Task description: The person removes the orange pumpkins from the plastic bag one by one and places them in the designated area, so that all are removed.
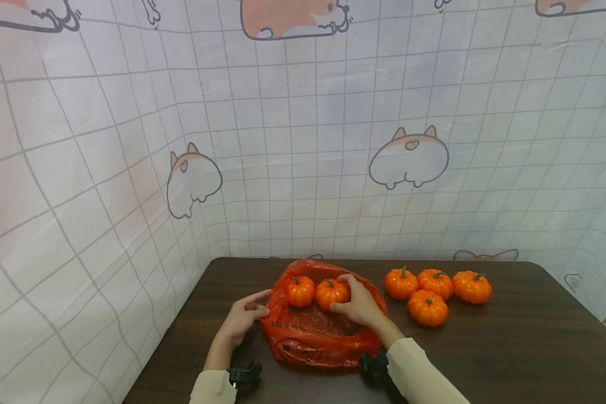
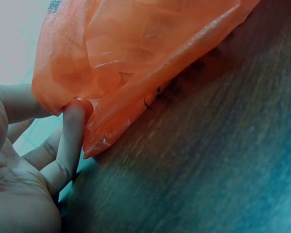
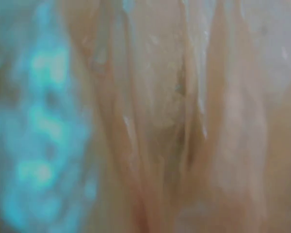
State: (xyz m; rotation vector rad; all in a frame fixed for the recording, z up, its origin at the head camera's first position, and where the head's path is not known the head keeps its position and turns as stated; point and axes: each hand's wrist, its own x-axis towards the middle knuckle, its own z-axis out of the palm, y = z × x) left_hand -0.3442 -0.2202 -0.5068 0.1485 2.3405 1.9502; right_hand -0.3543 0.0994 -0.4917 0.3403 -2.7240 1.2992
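Note:
A red plastic bag [image 1: 315,356] lies with its mouth spread open on the dark table. Inside it sit two small orange pumpkins side by side, a left pumpkin [image 1: 301,292] and a right pumpkin [image 1: 328,295]. My right hand [image 1: 362,306] reaches into the bag, thumb and fingers around the right pumpkin. At the bag's left side, my left hand [image 1: 238,321] pinches the edge between thumb and finger. The left wrist view shows this left hand [image 2: 31,160] on a corner of the orange-looking bag [image 2: 136,53]. The right wrist view is blurred, its content too unclear to tell.
To the right of the bag, several more small orange pumpkins [image 1: 428,307] stand grouped on the brown table [image 1: 515,348]. A white grid-patterned curtain [image 1: 303,168] with cartoon dogs hangs behind the table and along its left side.

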